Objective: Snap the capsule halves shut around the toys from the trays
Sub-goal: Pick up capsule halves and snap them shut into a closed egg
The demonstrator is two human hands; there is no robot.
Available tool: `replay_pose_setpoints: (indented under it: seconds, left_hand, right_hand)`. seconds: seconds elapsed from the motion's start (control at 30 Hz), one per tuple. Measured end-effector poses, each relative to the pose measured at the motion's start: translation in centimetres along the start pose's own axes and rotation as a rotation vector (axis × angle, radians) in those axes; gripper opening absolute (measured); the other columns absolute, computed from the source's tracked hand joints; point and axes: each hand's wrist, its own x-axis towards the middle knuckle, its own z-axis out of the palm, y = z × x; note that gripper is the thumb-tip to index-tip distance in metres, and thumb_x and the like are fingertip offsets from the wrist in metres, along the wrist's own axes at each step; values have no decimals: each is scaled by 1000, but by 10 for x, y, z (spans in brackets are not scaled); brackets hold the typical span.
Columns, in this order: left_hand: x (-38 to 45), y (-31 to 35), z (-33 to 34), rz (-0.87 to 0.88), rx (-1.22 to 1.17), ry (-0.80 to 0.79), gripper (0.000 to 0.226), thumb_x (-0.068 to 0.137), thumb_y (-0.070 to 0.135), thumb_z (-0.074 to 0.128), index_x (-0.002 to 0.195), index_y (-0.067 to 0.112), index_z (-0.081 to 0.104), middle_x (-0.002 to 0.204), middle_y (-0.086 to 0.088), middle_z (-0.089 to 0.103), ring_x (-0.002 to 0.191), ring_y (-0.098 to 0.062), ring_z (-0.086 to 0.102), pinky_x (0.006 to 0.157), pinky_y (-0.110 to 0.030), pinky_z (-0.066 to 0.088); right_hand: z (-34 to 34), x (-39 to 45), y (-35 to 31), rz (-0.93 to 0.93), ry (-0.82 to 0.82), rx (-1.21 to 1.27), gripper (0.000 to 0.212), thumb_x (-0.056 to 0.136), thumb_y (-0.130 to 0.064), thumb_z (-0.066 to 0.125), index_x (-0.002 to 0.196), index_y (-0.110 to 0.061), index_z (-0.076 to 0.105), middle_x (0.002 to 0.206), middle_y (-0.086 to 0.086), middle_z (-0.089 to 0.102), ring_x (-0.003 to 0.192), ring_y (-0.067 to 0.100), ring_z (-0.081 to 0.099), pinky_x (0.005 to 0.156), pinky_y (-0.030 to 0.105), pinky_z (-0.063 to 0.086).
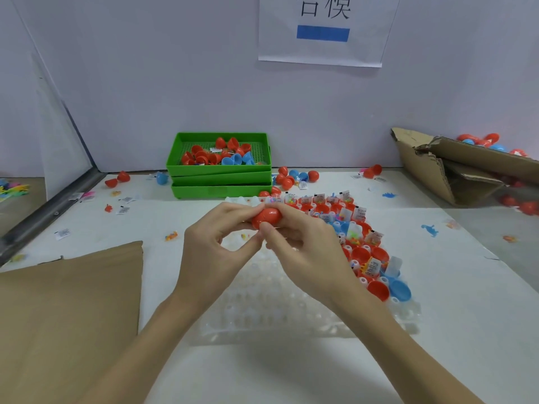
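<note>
A pale wall with a taped paper sign (320, 30) backs a white desk (466, 287) scattered with small toys and paper slips. At the far edge sits a stack of green trays (218, 177), the top one holding loose red and blue capsule halves. Torn cardboard boxes lie at the left and right edges.

Centre frame, raised above a clear plastic tray (262, 310), both hands meet around a red capsule (267, 217). The left hand (210, 252) pinches its left end between thumb and curled fingers. The right hand (303, 246) grips the other end, thumb pressed beneath the seam. Whether the halves are fully snapped together cannot be told.

On the tray's right side, open red and blue halves (376, 287) stand in rows, many holding bagged toys and barcode slips.

The capsule looks like thin, glossy plastic: probably very light, stiff but slightly springy, and slippery under the fingers. It is best held by the two domed ends and squeezed straight together along its length, since pressing the sides could flex the rim and spoil the catch.
</note>
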Motion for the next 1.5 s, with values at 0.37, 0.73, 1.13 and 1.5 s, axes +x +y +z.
replay_pose_setpoints:
  seconds: [0.37, 0.73, 1.13, 1.5]
  left_hand:
    - [-5, 5, 9, 102, 230, -42, 47, 79, 2, 86, 124, 9, 75, 108, 0, 72, 101, -6, 67, 94, -15, 51]
    - [-7, 13, 10, 64, 292, -52, 46, 79, 6, 88, 124, 8, 75, 106, -3, 74, 92, -15, 70, 89, -25, 56]
    - [-6, 9, 8, 170, 306, 10, 38, 85, 4, 83, 122, 4, 71, 115, -6, 68, 106, -14, 65, 96, -23, 53]
    - [-6, 4, 2, 292, 453, 52, 37, 89, 8, 82, 125, 6, 73, 105, -6, 69, 96, -16, 66, 93, -15, 49]
  right_hand:
    - [10, -6, 5, 95, 172, -97, 13, 94, -31, 75, 104, -25, 71, 83, -18, 70, 83, -3, 68, 72, 11, 54]
    - [11, -4, 6, 112, 137, -134, 12, 98, -28, 69, 108, -21, 70, 85, -13, 71, 80, 3, 69, 71, 20, 57]
    - [10, -2, -5, 111, 86, 177, 19, 96, -21, 72, 114, -19, 68, 99, -5, 75, 92, 13, 74, 84, 35, 62]
    - [9, -3, -5, 45, 102, 204, 13, 97, -14, 71, 110, -12, 71, 88, -6, 75, 79, 14, 75, 70, 27, 61]
